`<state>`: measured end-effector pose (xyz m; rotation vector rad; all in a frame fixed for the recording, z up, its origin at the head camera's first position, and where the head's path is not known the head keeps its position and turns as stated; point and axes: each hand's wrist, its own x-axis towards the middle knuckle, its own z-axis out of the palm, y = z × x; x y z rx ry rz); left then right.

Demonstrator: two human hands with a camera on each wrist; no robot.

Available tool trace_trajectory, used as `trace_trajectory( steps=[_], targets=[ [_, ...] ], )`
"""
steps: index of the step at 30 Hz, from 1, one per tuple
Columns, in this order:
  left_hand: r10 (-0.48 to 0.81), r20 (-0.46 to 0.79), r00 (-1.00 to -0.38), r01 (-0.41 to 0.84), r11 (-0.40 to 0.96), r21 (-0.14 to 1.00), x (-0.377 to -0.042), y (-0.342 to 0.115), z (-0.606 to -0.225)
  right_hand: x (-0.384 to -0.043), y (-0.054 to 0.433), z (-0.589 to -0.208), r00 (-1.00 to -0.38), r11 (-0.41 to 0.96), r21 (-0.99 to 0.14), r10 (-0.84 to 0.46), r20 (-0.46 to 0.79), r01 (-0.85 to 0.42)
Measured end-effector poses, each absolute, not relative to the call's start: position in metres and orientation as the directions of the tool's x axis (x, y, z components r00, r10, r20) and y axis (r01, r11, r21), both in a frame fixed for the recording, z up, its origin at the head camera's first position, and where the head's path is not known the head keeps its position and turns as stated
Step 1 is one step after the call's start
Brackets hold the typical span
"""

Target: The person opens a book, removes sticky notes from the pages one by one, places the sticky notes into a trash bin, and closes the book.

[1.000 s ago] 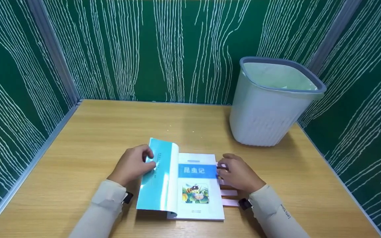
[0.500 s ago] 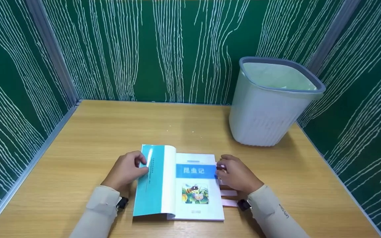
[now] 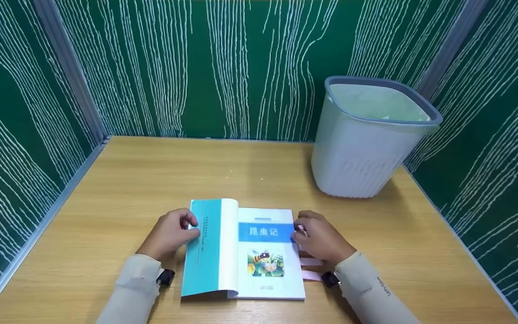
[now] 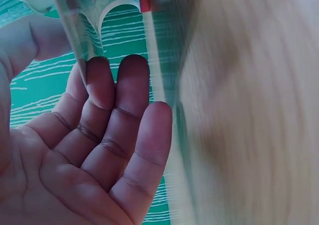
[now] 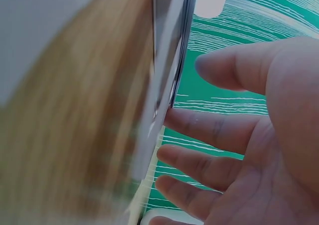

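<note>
A paperback book [image 3: 265,287] lies on the table with its front cover [image 3: 200,274] raised and folded back to the left. Blue-green shows on the inside of the cover flap; the title page has a blue band and a bee picture. My left hand [image 3: 167,234] pinches the flap's outer edge, thumb on the inner side and fingers behind it. At the book's right edge is my right hand [image 3: 324,238], its index fingertip against the edge in the right wrist view and its thumb apart. Pink paper strips [image 3: 311,275] stick out from the pages below that hand.
A pale waste bin [image 3: 358,153] with a grey rim and a liner stands at the back right of the wooden table [image 3: 173,166]. Tiny white specks lie beyond the book. Green walls with white wavy lines enclose the back and sides.
My left hand has moved left and slightly toward me, swinging the cover further open and lower. The right hand has stayed almost in place at the book's edge.
</note>
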<state>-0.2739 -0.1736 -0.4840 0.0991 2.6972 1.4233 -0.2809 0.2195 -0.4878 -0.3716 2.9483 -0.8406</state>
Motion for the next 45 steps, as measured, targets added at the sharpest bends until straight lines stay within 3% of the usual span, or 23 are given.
trace_trajectory(
  steps=[11, 26, 33, 39, 45],
  targets=[
    [0.104, -0.039, -0.994, 0.027, 0.568, 0.823, -0.277, -0.175, -0.485, -0.282, 0.217, -0.487, -0.966, 0.816, -0.523, -0.247, 0.07, -0.247],
    [0.11, -0.037, -0.993, 0.031, 0.563, 0.826, -0.275, -0.178, -0.484, -0.273, 0.204, -0.475, -0.976, 0.654, -0.733, -0.21, 0.064, -0.189],
    [0.098, -0.05, -0.994, 0.011, 0.541, 0.841, -0.274, -0.178, -0.48, -0.265, 0.197, -0.465, -0.939, 0.562, -0.766, -0.307, 0.157, -0.312],
    [0.116, -0.029, -0.993, 0.04, 0.551, 0.833, -0.275, -0.177, -0.481, -0.261, 0.191, -0.458, -0.868, 0.469, -0.755, -0.422, 0.263, -0.457],
    [0.106, -0.03, -0.994, 0.032, 0.539, 0.842, -0.274, -0.179, -0.481, -0.257, 0.179, -0.451, -0.818, 0.445, -0.733, -0.513, 0.262, -0.514]
  ],
)
